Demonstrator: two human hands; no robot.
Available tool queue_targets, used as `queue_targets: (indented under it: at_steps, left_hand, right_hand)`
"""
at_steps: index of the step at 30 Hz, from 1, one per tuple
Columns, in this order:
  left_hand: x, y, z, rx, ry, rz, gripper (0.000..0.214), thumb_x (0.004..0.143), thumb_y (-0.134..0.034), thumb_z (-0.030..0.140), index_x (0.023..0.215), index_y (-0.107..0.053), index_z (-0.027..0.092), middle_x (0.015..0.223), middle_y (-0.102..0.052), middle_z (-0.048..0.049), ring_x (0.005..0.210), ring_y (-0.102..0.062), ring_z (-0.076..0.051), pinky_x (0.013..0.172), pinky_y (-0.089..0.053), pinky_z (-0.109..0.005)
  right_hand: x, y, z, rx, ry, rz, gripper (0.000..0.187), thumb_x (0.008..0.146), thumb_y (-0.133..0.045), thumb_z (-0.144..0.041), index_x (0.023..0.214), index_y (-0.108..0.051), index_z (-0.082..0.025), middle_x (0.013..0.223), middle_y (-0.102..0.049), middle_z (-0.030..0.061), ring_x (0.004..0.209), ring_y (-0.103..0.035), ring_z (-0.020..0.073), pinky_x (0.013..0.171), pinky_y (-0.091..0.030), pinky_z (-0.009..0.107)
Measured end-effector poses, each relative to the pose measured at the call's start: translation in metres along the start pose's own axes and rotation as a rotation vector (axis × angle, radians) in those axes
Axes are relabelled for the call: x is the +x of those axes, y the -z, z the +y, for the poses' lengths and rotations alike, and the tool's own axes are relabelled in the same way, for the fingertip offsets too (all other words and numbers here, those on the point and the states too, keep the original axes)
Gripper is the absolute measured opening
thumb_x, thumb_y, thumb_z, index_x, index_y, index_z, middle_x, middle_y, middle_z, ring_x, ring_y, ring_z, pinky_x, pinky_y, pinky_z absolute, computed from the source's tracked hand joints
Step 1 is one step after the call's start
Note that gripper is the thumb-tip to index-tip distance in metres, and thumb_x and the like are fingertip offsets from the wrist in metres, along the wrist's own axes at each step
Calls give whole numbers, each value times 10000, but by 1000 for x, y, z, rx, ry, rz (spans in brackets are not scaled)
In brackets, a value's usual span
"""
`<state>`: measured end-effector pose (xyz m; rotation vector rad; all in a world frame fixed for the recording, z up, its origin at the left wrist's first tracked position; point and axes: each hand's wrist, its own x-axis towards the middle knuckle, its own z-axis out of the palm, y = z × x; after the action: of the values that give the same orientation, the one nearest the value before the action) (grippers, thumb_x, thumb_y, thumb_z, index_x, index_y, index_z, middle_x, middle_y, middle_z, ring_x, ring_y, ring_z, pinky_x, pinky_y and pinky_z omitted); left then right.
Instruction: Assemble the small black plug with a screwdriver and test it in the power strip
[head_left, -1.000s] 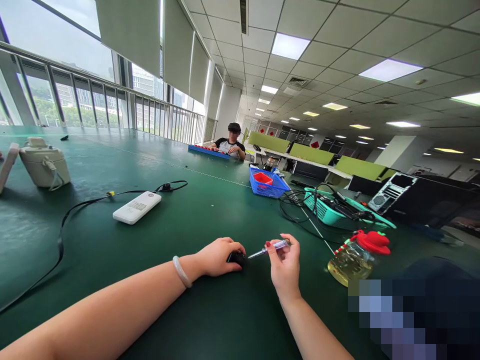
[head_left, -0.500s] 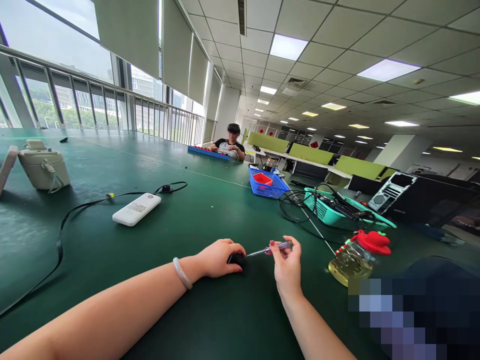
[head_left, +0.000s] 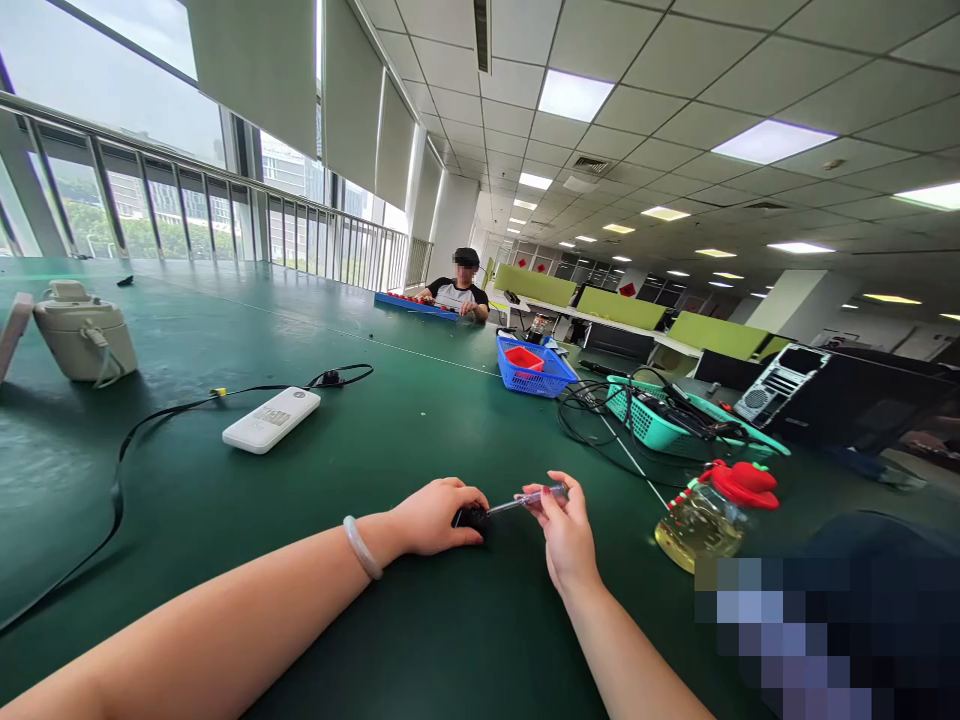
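My left hand (head_left: 435,515) rests on the green table (head_left: 315,460), its fingers curled over a small black object (head_left: 472,517) that is mostly hidden beneath them. My right hand (head_left: 564,538) pinches a small screwdriver (head_left: 529,499) with a clear handle. The metal tip of the screwdriver points left and touches the black object at the edge of my left fingers. A pale bangle sits on my left wrist.
A white power bank (head_left: 271,419) with a black cable (head_left: 135,435) lies at the left. A cream pot (head_left: 84,335) stands far left. A blue basket (head_left: 534,367), a teal basket (head_left: 660,415) of cables and a red-capped jar (head_left: 712,512) sit at the right. Another person (head_left: 461,287) sits far back.
My right hand has moved left and the screwdriver has levelled, its tip reaching the black object. My left hand has stayed in place.
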<state>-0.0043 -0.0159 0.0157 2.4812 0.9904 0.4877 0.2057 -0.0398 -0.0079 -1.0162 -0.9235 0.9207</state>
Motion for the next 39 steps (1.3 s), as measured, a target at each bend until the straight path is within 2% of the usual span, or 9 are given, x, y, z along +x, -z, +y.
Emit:
queue_targets:
  at_steps: [4, 7, 19, 33, 39]
  left_hand:
    - [0, -1, 0, 10, 8, 6, 384, 763, -709, 373, 1120, -629, 258, 1045, -662, -46, 1001, -596, -225, 884, -465, -331]
    - [0, -1, 0, 23, 5, 10, 393, 766, -704, 390, 1129, -635, 257, 1040, -663, -49, 999, -600, -223, 889, -464, -329]
    - [0, 0, -1, 10, 19, 3, 416, 763, -705, 405, 1157, -659, 281, 1041, -673, -48, 1012, -609, -224, 902, -463, -325]
    - [0, -1, -1, 4, 17, 9, 422, 762, -702, 409, 1152, -646, 259, 1045, -668, -55, 1012, -605, -227, 903, -464, -326]
    - [0, -1, -1, 7, -24, 20, 379, 772, -686, 379, 1132, -650, 265, 1003, -680, -34, 970, -607, -214, 870, -462, -309]
  right_hand:
    - [2, 0, 2, 109, -125, 27, 522, 634, -778, -406, 1021, -469, -243, 749, -718, -18, 750, -714, 207, 824, -542, 409]
    - [3, 1, 3, 147, -163, 43, 526, 613, -794, -387, 999, -468, -242, 735, -720, -20, 745, -711, 190, 800, -550, 373]
    - [1, 0, 4, 161, -135, 50, 487, 629, -793, -359, 989, -485, -242, 730, -715, -33, 742, -702, 170, 775, -552, 337]
    - [4, 1, 7, 259, -207, 50, 469, 604, -807, -298, 938, -483, -242, 720, -704, -30, 721, -704, 176, 777, -560, 360]
    - [0, -1, 4, 224, -169, 8, 463, 615, -805, -327, 938, -487, -239, 733, -686, -37, 723, -695, 182, 761, -558, 379]
